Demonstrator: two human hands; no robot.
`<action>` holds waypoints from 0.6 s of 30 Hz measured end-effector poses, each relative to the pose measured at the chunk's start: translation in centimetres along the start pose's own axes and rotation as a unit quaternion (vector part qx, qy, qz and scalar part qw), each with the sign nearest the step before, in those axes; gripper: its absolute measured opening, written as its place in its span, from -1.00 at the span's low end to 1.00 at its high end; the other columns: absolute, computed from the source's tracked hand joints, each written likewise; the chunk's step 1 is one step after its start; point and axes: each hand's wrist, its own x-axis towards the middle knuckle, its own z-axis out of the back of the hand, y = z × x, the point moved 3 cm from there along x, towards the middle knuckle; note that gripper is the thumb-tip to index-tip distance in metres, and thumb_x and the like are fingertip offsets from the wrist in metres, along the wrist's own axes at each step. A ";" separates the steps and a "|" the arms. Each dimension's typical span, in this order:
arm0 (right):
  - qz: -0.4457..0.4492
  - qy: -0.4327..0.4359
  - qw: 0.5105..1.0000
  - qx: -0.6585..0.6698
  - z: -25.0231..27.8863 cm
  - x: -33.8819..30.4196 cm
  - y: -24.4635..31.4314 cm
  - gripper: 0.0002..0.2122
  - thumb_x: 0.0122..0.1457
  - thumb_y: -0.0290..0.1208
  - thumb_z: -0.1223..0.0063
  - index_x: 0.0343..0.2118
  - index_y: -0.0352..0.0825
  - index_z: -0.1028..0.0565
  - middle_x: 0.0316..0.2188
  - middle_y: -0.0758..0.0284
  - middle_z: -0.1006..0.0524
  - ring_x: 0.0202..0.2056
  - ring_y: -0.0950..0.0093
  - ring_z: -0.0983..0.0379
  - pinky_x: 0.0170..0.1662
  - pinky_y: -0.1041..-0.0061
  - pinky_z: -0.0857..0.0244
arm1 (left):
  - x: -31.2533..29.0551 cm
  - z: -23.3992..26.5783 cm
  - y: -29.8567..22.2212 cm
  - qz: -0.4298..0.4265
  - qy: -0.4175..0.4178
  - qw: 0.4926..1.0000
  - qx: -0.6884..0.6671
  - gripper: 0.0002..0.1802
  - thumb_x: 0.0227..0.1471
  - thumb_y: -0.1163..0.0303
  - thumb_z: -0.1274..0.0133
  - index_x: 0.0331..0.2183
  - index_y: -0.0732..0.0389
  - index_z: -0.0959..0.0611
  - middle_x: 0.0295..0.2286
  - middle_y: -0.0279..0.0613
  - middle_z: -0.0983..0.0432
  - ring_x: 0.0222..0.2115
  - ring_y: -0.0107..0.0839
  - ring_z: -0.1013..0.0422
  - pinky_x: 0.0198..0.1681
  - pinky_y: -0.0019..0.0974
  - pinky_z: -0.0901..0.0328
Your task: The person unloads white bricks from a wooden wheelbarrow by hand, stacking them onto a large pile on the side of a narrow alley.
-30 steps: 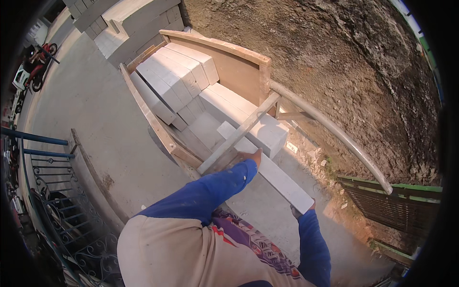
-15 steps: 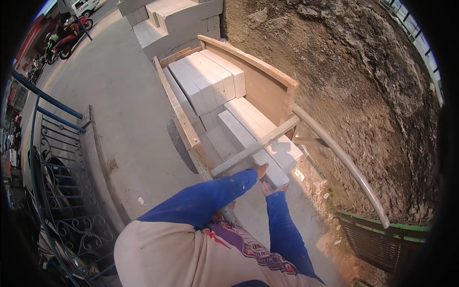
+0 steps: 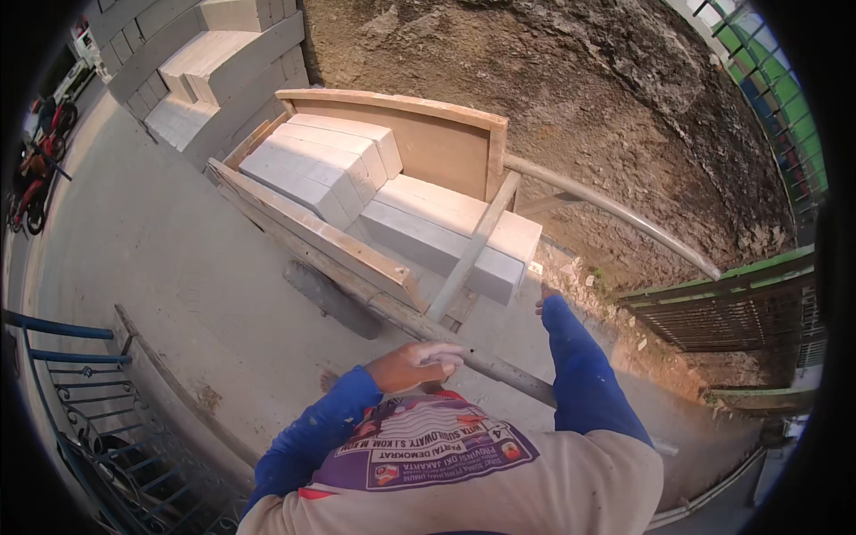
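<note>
A wooden handcart (image 3: 339,234) holds pale concrete blocks: several stand in a row at its far end (image 3: 312,165), and long ones lie flat at the near end (image 3: 446,245). The nearest grey-white block (image 3: 497,278) passes under the cart's crossbar (image 3: 474,250). My left hand (image 3: 415,366) is in front of my shirt, over the cart's near handle pole (image 3: 513,376). Its dusty fingers are partly spread and hold nothing I can see. Just right of the block's end is my right hand (image 3: 546,299), apart from it. Its fingers are mostly hidden.
A rough earth bank (image 3: 553,80) rises along the cart's far side, with the other handle pole (image 3: 624,223) in front. More blocks (image 3: 209,67) are stacked beyond the cart. A blue metal railing (image 3: 94,401) stands at left, a green-edged gate (image 3: 713,312) at right.
Both hands have let go of the block's near end. It now lies further into the cart, against the neighbouring blocks. My left hand has drawn back toward my body; the view has turned.
</note>
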 end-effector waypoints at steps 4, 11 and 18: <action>0.155 -0.139 0.963 0.169 5.6 -5.2 8.3 -0.46 0.26 0.16 0.27 0.02 -0.25 -0.36 -0.36 0.11 -0.56 -0.56 0.31 -0.44 -0.59 0.37 -0.21 | -12.9 7.3 6.0 -0.055 -0.170 0.981 -0.081 -0.36 0.18 0.15 0.00 0.16 0.33 -0.31 0.02 -0.01 -0.42 0.02 -0.33 -0.35 0.08 -0.33 -0.22; 0.574 -0.206 0.757 0.234 -14.2 -37.3 21.8 -0.64 0.33 -0.17 0.16 -0.15 -0.43 -0.46 -0.49 0.33 -0.47 -0.43 0.55 -0.39 -0.25 0.54 -0.32 | -35.2 17.0 11.7 0.091 -0.436 0.895 0.035 -0.30 0.10 0.05 -0.08 0.10 0.38 -0.39 -0.04 0.09 -0.47 0.02 -0.23 -0.37 0.07 -0.29 -0.24; 0.661 0.052 0.749 0.017 -47.9 -52.8 21.7 -0.67 0.31 -0.20 0.15 -0.22 -0.41 -0.50 -0.52 0.27 -0.55 -0.41 0.48 -0.48 -0.22 0.48 -0.34 | -45.0 25.8 13.7 -0.039 -0.558 0.825 -0.076 -0.38 0.16 0.11 -0.02 0.10 0.35 -0.40 -0.06 0.03 -0.48 -0.01 -0.26 -0.39 0.07 -0.30 -0.24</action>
